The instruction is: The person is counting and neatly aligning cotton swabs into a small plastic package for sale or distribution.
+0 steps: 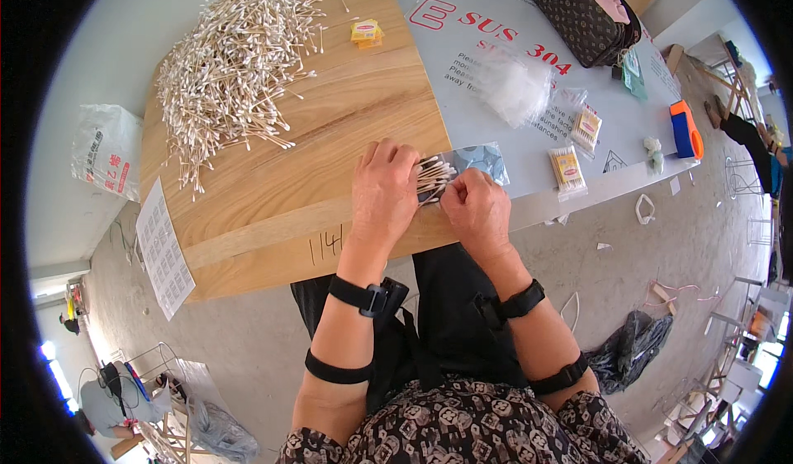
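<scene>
At the table's near edge, my left hand [385,187] is wrapped round a bundle of cotton swabs [433,177], their white tips pointing right. A small clear plastic bag [487,160] lies flat beside the tips. My right hand [477,210] is closed in a pinch at the bag's near edge, close to the swabs; its fingertips are partly hidden. To the right lie two filled swab packets, one [567,170] near the edge and another [586,127] behind it, both with yellow labels.
A big heap of loose cotton swabs [235,68] covers the table's far left. Small yellow cards [366,32] lie beyond my hands. On the grey sheet are a pile of clear bags [516,88], an orange-and-blue tape dispenser [686,131] and a brown patterned bag [582,18].
</scene>
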{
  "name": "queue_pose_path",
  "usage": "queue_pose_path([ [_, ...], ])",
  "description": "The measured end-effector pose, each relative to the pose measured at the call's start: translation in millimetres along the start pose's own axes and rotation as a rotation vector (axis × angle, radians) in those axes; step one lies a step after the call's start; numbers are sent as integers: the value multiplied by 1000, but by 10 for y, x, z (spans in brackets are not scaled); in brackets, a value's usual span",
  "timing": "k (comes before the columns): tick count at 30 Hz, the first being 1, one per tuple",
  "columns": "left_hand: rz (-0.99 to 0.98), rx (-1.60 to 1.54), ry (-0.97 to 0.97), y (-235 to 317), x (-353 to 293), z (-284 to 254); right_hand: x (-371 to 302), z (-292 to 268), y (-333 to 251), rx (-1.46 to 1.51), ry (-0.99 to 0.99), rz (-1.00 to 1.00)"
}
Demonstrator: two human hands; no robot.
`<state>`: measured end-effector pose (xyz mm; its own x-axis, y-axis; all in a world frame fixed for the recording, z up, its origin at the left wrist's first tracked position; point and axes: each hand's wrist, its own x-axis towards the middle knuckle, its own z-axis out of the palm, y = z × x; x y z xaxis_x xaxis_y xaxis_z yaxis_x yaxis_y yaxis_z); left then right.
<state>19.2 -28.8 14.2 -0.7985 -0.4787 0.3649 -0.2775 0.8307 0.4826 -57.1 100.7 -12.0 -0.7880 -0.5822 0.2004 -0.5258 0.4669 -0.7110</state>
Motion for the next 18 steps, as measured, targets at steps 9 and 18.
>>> queue_pose_path([
  [9, 46, 36, -17, -1, -156, -11, 5, -28, -29, 45, -32, 49],
  [18, 150, 101, -153, -29, -90, -57, 13, -41, -35, 44, -46, 78],
])
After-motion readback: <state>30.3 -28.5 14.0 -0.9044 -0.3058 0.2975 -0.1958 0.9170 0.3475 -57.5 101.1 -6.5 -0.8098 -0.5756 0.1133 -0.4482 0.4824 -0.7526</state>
